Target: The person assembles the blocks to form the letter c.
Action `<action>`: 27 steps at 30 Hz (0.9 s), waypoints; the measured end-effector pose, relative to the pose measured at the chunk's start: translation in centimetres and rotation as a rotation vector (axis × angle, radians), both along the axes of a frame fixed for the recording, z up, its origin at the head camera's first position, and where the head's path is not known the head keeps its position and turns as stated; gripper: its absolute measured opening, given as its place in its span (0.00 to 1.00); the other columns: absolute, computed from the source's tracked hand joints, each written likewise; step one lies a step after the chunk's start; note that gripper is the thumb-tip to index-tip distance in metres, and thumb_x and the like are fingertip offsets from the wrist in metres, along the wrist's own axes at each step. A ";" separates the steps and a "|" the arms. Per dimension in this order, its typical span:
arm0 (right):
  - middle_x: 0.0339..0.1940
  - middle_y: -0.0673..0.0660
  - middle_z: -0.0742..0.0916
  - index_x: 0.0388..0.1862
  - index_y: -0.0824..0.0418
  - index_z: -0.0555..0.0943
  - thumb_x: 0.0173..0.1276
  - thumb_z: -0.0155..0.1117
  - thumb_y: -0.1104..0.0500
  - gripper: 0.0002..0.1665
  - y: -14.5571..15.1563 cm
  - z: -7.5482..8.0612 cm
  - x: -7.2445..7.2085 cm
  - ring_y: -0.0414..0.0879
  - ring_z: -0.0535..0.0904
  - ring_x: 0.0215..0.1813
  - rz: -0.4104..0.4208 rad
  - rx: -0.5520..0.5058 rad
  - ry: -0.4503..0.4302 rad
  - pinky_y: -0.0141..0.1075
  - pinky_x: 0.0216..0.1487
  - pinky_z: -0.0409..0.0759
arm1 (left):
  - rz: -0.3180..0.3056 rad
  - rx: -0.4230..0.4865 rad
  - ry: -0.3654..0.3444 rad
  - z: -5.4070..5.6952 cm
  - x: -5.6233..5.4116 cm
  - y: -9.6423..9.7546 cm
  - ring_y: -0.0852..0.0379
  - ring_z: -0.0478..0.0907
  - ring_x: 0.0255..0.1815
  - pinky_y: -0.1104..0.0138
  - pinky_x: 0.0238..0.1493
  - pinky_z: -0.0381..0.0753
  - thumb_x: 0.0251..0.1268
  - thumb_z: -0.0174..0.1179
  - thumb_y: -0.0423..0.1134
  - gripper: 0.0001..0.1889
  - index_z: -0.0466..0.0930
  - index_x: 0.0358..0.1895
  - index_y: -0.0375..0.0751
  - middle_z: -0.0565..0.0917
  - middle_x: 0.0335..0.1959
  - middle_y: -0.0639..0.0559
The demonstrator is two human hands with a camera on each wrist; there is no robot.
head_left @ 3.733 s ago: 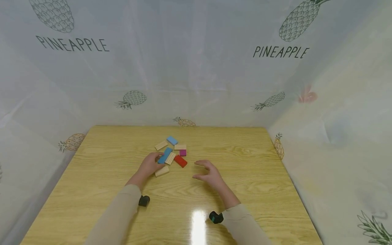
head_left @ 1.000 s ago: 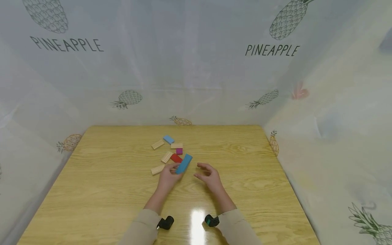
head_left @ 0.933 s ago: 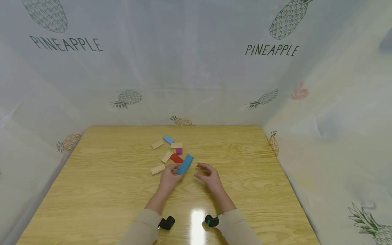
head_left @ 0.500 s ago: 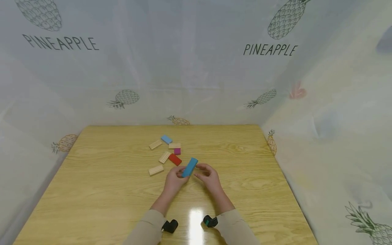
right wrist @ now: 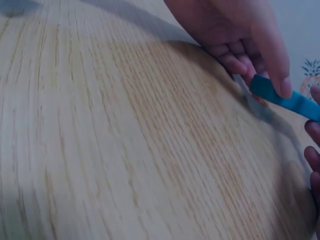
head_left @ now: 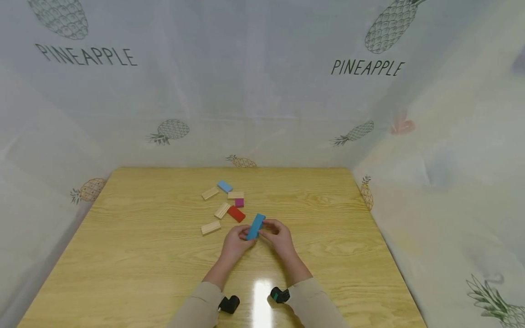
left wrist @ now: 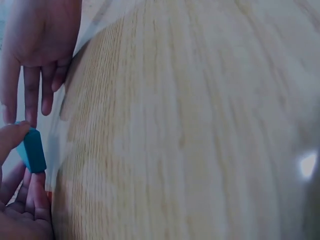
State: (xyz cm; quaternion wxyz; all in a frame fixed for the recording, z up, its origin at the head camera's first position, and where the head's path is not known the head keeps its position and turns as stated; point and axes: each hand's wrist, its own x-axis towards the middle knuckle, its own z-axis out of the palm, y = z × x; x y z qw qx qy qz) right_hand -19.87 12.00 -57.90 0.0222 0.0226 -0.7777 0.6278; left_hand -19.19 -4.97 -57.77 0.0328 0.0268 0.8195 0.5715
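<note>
Both hands meet at a blue wooden block [head_left: 256,227] held tilted over the table. My left hand [head_left: 235,246] pinches its lower end, and in the left wrist view the thumb lies on top of the block [left wrist: 32,152] with fingers beneath. My right hand [head_left: 280,239] has its thumb and index finger at the block's other end; the right wrist view has its fingertips [right wrist: 312,130] on either side of that end, cut off by the frame edge. Just beyond the left hand lie a red block [head_left: 236,213] and plain wooden blocks [head_left: 222,211].
Farther back lie a light blue block [head_left: 224,186], a magenta block [head_left: 239,203] touching a plain block [head_left: 235,195], and another plain block [head_left: 210,193]. One plain block [head_left: 211,228] is left of the hands. A pineapple-print cloth [head_left: 262,141] walls the wooden table [head_left: 320,200].
The left hand has lifted the blue block from the cluster and brought it right and nearer. The right hand has stayed almost in place and now has its thumb and index finger on the block.
</note>
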 end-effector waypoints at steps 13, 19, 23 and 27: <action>0.44 0.58 0.87 0.52 0.63 0.82 0.60 0.74 0.60 0.21 -0.7 -1.3 -0.2 0.49 0.81 0.46 -0.033 0.039 -0.020 0.33 0.42 0.79 | -0.093 -0.062 -0.013 -0.6 -0.7 -0.6 0.53 0.78 0.37 0.62 0.40 0.81 0.50 0.75 0.35 0.27 0.78 0.54 0.27 0.81 0.38 0.48; 0.48 0.55 0.86 0.53 0.61 0.83 0.61 0.72 0.60 0.20 -0.7 -1.3 -0.1 0.51 0.79 0.54 -0.020 0.160 0.009 0.43 0.55 0.76 | -0.133 -0.033 -0.034 -0.6 -0.8 -1.2 0.54 0.79 0.39 0.61 0.43 0.81 0.51 0.74 0.33 0.27 0.77 0.56 0.28 0.82 0.40 0.47; 0.48 0.54 0.86 0.51 0.60 0.85 0.60 0.73 0.60 0.19 -0.5 -1.8 -0.2 0.53 0.77 0.55 0.001 0.311 0.093 0.49 0.58 0.73 | -0.137 -0.017 -0.030 -0.3 -0.7 -1.4 0.54 0.79 0.38 0.62 0.43 0.81 0.51 0.73 0.29 0.26 0.77 0.56 0.27 0.82 0.40 0.45; 0.47 0.53 0.87 0.49 0.59 0.86 0.59 0.74 0.59 0.18 -0.5 -2.2 -0.3 0.52 0.78 0.52 0.009 0.380 0.164 0.47 0.56 0.74 | -0.137 -0.016 -0.040 -0.1 -0.5 -1.5 0.55 0.78 0.38 0.63 0.43 0.81 0.52 0.71 0.27 0.26 0.77 0.57 0.27 0.81 0.41 0.45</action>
